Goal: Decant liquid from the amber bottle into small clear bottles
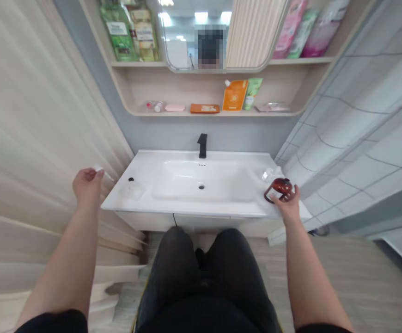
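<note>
I'm watching through the head camera as the left hand [88, 186] is hanging just beyond the left end of the white sink counter [187, 208], its fingers [90, 175] curled together and pinching a small white piece [99, 170] at their tips. What that piece is, I can't tell from here. The right hand [289, 203] is working over the counter's right end, with its fingers [273, 198] spread under and around a glossy dark red container [280, 189], which is sitting just above the fingertips. I can't tell whether the container is touching the counter. A clear plastic item [268, 174] is lying just past those fingertips, and the black faucet [202, 145] is standing well ahead of both hands.

The main risk I'm seeing is the container's shiny surface: with the fingers only partly around it, a wet patch or a loosening grip could let it slip, and it could crack against the hard counter or roll into the basin. It could also knock the clear item if the fingers drift forward. On the left, the tiny white piece is held only at the fingertips, so a slackening pinch could drop it off the counter's edge, beside the pale curtain [38, 138].
</note>
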A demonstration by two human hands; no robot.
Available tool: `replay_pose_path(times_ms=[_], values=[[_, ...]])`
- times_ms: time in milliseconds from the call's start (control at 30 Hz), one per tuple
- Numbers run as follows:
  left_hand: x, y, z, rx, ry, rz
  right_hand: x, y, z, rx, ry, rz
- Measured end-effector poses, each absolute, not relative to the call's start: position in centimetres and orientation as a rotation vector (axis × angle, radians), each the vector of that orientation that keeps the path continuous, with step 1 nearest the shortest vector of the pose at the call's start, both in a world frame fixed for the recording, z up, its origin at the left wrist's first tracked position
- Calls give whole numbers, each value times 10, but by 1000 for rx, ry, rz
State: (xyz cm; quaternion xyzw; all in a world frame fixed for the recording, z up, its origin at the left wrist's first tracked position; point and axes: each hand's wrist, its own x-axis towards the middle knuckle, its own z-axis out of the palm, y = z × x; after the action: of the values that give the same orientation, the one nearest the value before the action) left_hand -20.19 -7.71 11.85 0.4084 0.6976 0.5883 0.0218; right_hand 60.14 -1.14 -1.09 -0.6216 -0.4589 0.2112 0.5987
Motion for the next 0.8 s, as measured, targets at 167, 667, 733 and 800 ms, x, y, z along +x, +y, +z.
replay_pose_path(times_ms=[167, 667, 733, 800], values=[[-169, -72, 109, 1058, 1992, 1885, 585, -42, -16, -1353, -853, 138], [-155, -66, 84, 1012, 1970, 1834, 522, -100, -30, -1376, -1137, 142], [-155, -65, 81, 1028, 1977, 1824, 513, -98, -28, -1361, -1172, 190], [-157, -63, 79, 1068, 1986, 1824, 503, -95, -21, -1345, -1207, 227]])
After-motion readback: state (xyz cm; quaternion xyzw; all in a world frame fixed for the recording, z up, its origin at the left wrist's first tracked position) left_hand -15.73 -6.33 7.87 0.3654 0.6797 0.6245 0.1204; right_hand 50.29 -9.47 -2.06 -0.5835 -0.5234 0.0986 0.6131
